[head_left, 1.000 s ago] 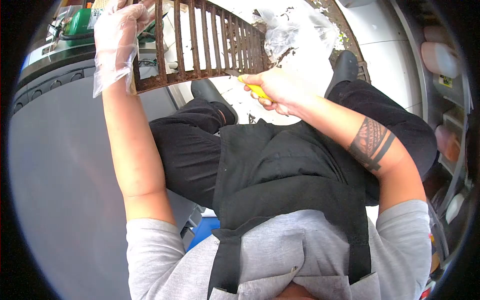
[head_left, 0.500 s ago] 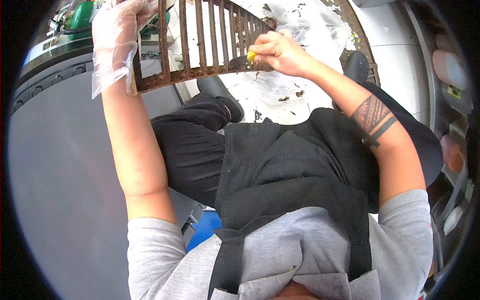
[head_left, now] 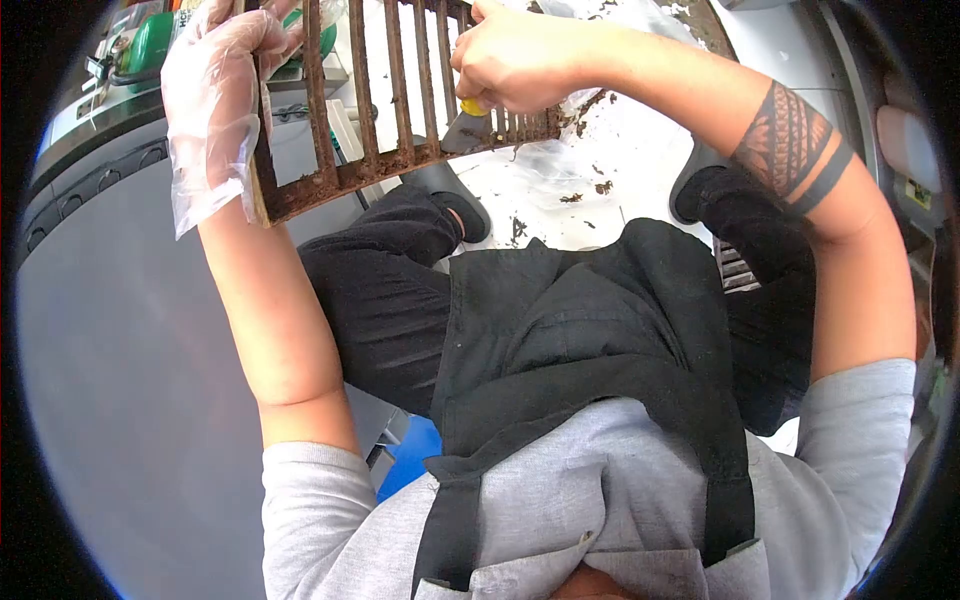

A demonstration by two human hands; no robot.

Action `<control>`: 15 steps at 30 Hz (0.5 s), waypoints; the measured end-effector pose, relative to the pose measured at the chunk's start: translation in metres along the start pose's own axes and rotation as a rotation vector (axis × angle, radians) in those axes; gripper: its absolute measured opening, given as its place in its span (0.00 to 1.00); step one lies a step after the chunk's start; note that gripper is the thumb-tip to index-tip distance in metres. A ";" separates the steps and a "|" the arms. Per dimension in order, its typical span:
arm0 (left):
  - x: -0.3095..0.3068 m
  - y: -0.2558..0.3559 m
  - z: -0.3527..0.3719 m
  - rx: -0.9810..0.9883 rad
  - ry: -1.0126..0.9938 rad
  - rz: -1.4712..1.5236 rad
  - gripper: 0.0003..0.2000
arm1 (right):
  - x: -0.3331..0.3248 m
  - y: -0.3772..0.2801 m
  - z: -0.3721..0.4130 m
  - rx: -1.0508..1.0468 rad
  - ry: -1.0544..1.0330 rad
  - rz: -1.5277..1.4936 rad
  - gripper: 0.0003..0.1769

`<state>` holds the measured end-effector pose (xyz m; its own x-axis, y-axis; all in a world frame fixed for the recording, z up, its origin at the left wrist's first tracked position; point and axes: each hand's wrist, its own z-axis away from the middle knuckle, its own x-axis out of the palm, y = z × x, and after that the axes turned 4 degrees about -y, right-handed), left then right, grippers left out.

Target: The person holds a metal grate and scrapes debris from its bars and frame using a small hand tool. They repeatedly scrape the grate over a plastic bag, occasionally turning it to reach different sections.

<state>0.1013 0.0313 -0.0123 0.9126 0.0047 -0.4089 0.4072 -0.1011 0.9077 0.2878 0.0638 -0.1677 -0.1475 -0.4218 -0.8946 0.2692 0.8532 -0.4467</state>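
A rusty, dirt-crusted metal grate (head_left: 365, 172) is held tilted at the top of the view. My left hand (head_left: 222, 85), in a clear plastic glove, grips its left edge, with the fingers wrapped round the frame. My bare right hand (head_left: 515, 60) is closed round a scraper (head_left: 466, 132) with a yellow handle and a dark, flat blade. The blade lies against the lower bar of the grate, near its middle. Most of the scraper's handle is hidden in my fingers.
Dark flakes (head_left: 603, 187) lie scattered on the white floor (head_left: 560, 222) beyond my apron. Clear plastic sheeting (head_left: 640, 130) is spread behind the grate. A grey surface (head_left: 130, 330) fills the left side, with a green object (head_left: 148, 45) above it. Something blue (head_left: 410, 458) is beside my left leg.
My right hand and the scraper have moved left along the grate, and the right forearm now reaches higher across the view. The grate's left corner and my left hand are slightly lower and further left.
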 end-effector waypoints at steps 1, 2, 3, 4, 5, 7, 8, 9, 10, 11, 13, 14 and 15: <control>-0.001 0.000 0.000 0.003 -0.004 -0.020 0.41 | -0.003 -0.001 -0.001 0.046 -0.018 -0.010 0.09; -0.002 0.000 0.000 -0.002 -0.004 -0.020 0.41 | -0.004 -0.004 -0.003 0.093 -0.035 -0.021 0.10; -0.002 -0.002 -0.002 0.002 -0.007 -0.036 0.40 | -0.003 -0.003 -0.005 0.093 -0.037 -0.022 0.10; -0.003 -0.002 -0.003 0.007 -0.009 -0.050 0.40 | -0.003 0.001 -0.008 0.097 -0.072 -0.072 0.11; -0.003 -0.003 -0.003 0.008 -0.008 -0.048 0.40 | -0.004 0.004 -0.010 0.101 -0.106 -0.119 0.13; -0.004 -0.004 -0.003 0.094 -0.078 0.008 0.40 | 0.002 0.013 -0.006 0.051 -0.079 -0.163 0.13; -0.004 -0.004 -0.003 0.097 -0.077 0.009 0.40 | 0.007 0.016 -0.003 -0.001 -0.054 -0.211 0.14; -0.004 -0.004 -0.002 0.086 -0.070 0.033 0.41 | 0.007 0.015 0.001 -0.054 -0.031 -0.259 0.15; -0.003 -0.005 -0.001 0.073 -0.061 0.057 0.41 | 0.007 0.015 0.007 -0.055 -0.035 -0.258 0.15; -0.005 -0.006 -0.001 0.072 -0.056 0.059 0.41 | 0.007 0.015 0.014 -0.128 0.023 -0.163 0.15; -0.008 -0.010 -0.002 0.097 -0.063 0.082 0.42 | 0.005 0.013 0.031 -0.200 0.078 -0.065 0.16; -0.009 -0.011 -0.002 0.100 -0.062 0.087 0.42 | 0.004 0.013 0.042 -0.106 0.094 -0.145 0.15; -0.009 -0.012 -0.002 0.079 -0.029 0.123 0.41 | 0.002 0.010 0.050 -0.011 0.110 -0.223 0.15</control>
<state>0.0885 0.0346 -0.0194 0.9534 -0.0408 -0.2988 0.2875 -0.1768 0.9413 0.3379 0.0567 -0.1744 -0.3048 -0.5648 -0.7669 0.2077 0.7464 -0.6323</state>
